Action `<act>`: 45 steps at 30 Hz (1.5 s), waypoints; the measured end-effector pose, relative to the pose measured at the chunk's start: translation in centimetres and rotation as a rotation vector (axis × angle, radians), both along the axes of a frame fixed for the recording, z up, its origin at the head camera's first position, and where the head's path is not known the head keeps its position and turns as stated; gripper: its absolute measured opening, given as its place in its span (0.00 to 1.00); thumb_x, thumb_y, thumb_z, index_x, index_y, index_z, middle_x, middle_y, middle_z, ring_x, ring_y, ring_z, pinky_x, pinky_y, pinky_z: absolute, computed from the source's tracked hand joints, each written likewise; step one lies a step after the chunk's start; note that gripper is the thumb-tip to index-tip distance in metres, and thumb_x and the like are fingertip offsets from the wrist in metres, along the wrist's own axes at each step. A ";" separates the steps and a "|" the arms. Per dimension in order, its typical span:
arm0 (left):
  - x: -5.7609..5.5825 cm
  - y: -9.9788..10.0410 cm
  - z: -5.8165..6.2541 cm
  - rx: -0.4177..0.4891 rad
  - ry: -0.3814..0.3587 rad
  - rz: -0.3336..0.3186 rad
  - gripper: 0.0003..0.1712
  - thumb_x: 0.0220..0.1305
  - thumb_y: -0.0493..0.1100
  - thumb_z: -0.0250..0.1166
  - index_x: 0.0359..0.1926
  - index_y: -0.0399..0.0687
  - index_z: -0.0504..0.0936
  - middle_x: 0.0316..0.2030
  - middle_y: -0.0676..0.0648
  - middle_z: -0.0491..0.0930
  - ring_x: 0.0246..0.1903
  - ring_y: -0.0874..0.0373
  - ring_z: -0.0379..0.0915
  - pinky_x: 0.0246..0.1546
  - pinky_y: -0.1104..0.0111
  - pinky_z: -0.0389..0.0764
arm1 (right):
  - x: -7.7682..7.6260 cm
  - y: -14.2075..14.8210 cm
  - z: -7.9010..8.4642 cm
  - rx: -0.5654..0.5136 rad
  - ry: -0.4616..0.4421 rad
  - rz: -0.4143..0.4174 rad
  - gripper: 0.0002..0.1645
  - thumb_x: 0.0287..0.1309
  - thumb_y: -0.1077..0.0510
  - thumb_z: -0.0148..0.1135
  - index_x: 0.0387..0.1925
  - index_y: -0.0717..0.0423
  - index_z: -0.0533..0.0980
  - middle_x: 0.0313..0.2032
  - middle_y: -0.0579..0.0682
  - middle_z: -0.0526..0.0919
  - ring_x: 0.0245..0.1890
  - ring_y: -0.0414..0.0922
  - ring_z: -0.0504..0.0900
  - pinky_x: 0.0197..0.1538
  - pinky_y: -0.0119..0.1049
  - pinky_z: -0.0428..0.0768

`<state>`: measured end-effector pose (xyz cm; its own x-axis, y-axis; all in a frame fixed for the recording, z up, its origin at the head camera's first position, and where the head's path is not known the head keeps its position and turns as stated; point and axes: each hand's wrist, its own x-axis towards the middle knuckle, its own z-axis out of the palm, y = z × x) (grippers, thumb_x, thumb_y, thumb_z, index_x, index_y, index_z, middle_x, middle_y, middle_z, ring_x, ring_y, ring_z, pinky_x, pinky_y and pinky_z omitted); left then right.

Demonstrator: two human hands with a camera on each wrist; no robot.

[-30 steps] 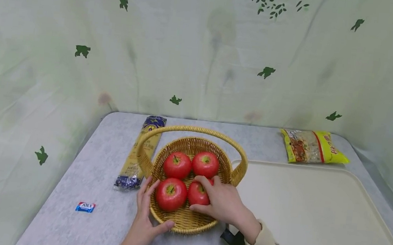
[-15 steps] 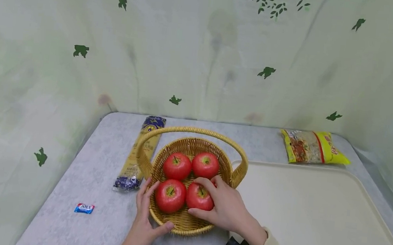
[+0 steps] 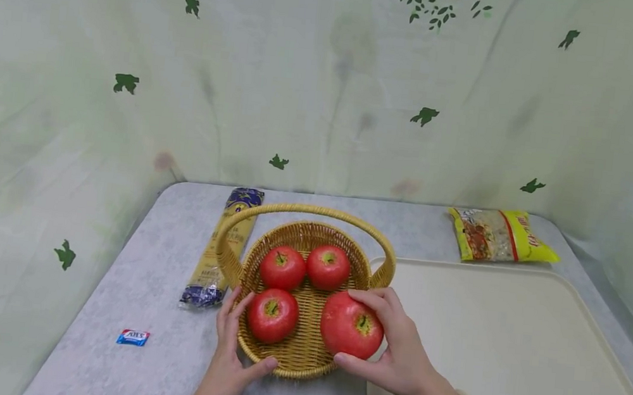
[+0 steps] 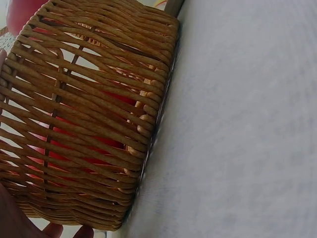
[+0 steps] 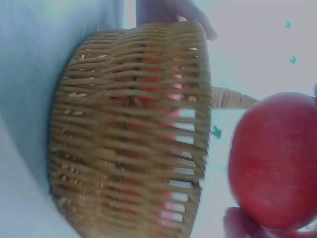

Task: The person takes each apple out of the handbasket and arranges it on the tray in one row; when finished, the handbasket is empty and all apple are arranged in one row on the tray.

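A round wicker basket (image 3: 306, 367) with a tall arched handle stands in the middle of the table. Three red apples remain inside: a back left apple (image 3: 282, 267), a back right apple (image 3: 328, 267) and a front left apple (image 3: 273, 315). My left hand (image 3: 229, 361) holds the basket's left front side, fingertips at the rim and thumb along the front. In my right hand (image 3: 396, 348) is another red apple (image 3: 348, 329), gripped between thumb and fingers over the basket's right front rim. The right wrist view shows this apple (image 5: 277, 161) apart from the basket wall (image 5: 129, 134).
A large cream tray (image 3: 487, 328) lies right of the basket, partly under my right arm. Behind it rests a yellow food packet (image 3: 498, 236). A long spaghetti pack (image 3: 213, 264) lies to the basket's left, and a small red-and-blue wrapped sweet (image 3: 133, 337) at the left front.
My right hand has lifted the front right apple from the basket floor and moved it right and towards me. My left hand stays at the basket's side.
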<state>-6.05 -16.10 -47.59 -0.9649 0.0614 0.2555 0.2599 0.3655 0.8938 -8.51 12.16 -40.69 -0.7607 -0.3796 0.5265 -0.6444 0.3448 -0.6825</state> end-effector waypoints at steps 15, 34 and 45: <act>-0.2 -0.1 -0.1 -0.011 -0.022 0.001 0.61 0.41 0.41 0.78 0.73 0.57 0.50 0.72 0.57 0.31 0.69 0.45 0.26 0.54 0.29 0.44 | 0.6 5.4 0.3 -0.188 0.134 -0.166 0.49 0.20 0.71 0.78 0.53 0.70 0.66 0.49 0.58 0.71 0.51 0.45 0.69 0.43 0.27 0.76; -0.1 -0.1 0.0 -0.026 -0.004 -0.001 0.61 0.41 0.41 0.77 0.73 0.55 0.51 0.72 0.56 0.32 0.69 0.43 0.27 0.53 0.29 0.45 | -1.1 7.6 -4.2 0.198 -0.149 -0.477 0.44 0.35 0.44 0.80 0.55 0.45 0.68 0.48 0.49 0.67 0.44 0.50 0.73 0.34 0.47 0.79; 0.0 0.0 0.0 -0.023 -0.031 0.009 0.60 0.42 0.41 0.77 0.73 0.57 0.50 0.72 0.57 0.31 0.69 0.44 0.26 0.54 0.29 0.45 | -1.4 7.6 -4.8 0.327 -0.260 -0.507 0.44 0.36 0.33 0.75 0.55 0.41 0.68 0.43 0.51 0.67 0.37 0.50 0.75 0.32 0.46 0.78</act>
<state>-6.04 -16.06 -47.57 -0.9729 0.0586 0.2236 0.2286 0.3882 0.8928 -9.88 19.76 -45.44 -0.9744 -0.0493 0.2194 -0.1751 0.7786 -0.6026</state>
